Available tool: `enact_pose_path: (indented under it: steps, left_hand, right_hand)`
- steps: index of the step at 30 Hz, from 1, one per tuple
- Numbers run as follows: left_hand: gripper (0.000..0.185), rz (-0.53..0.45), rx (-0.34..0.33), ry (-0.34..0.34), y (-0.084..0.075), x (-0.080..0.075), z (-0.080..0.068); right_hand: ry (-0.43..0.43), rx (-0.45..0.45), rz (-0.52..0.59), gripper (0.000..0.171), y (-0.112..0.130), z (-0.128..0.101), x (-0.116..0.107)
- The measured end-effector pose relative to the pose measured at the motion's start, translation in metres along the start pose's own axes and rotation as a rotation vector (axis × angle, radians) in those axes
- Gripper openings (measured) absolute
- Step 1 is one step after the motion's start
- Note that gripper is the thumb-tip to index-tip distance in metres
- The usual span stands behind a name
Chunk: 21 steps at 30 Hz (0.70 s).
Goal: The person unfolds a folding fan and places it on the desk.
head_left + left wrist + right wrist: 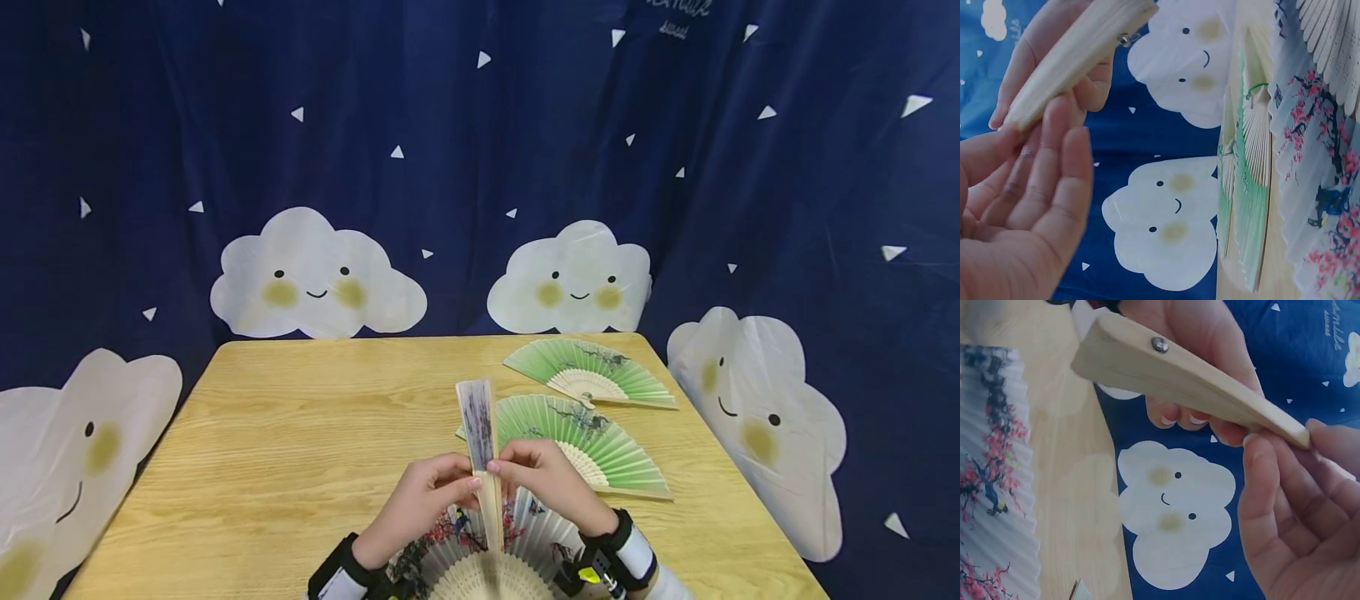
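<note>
A folded hand fan [477, 425] stands upright between my two hands, its pale wooden sticks pointing down and its grey-purple printed leaf up. My left hand [423, 496] pinches it from the left with thumb and fingertips. From the other side my right hand [551, 479] pinches it at about the same height. In the right wrist view, a metal rivet shows near the wide end of the fan's sticks [1191, 381]. Below both hands lies a spread white fan [457, 542] with pink blossoms and birds, partly covered by the hands and wrists.
Two spread green fans, a nearer one [630, 462] and a farther one [547, 358], lie on the right of the wooden table [300, 417]. A dark blue curtain [450, 108] with white smiling clouds hangs behind the table and at both sides.
</note>
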State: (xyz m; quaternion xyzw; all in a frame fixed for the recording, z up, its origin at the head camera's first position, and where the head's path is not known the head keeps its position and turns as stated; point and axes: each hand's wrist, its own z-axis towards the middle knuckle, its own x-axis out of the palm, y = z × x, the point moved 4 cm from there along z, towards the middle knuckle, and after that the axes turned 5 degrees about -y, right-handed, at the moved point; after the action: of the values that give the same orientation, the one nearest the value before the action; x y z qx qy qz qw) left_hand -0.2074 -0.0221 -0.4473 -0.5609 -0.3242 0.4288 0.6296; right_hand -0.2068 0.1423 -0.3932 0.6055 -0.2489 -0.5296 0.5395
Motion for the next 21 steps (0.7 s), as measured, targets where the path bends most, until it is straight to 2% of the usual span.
enact_pose_path:
  steps: [3, 6, 9, 13, 16, 21]
  left_hand:
    - [0.020, 0.001, 0.071, -0.037, -0.003, -0.003, -0.001]
    - [0.018, 0.001, 0.127, -0.118, -0.006, -0.008, -0.005]
    - [0.016, -0.055, 0.175, -0.187, -0.006, -0.014, -0.008]
    - [0.019, -0.135, 0.223, -0.253, -0.003, -0.026, -0.013]
    - [0.024, -0.182, 0.199, -0.311, 0.002, -0.036, -0.015]
    - [0.029, -0.310, 0.095, -0.451, 0.010, -0.045, -0.018]
  right_hand:
    - [-0.049, 0.063, 0.078, 0.020, -0.012, 0.003, -0.006]
    - [-0.143, 0.146, 0.195, 0.021, -0.029, 0.006, -0.016]
    - [-0.223, 0.180, 0.347, 0.019, -0.043, 0.006, -0.027]
    - [-0.247, 0.183, 0.546, 0.014, -0.054, 0.004, -0.039]
    - [-0.228, 0.221, 0.703, 0.013, -0.060, -0.001, -0.042]
    - [-0.175, 0.292, 0.955, 0.018, -0.067, -0.007, -0.036]
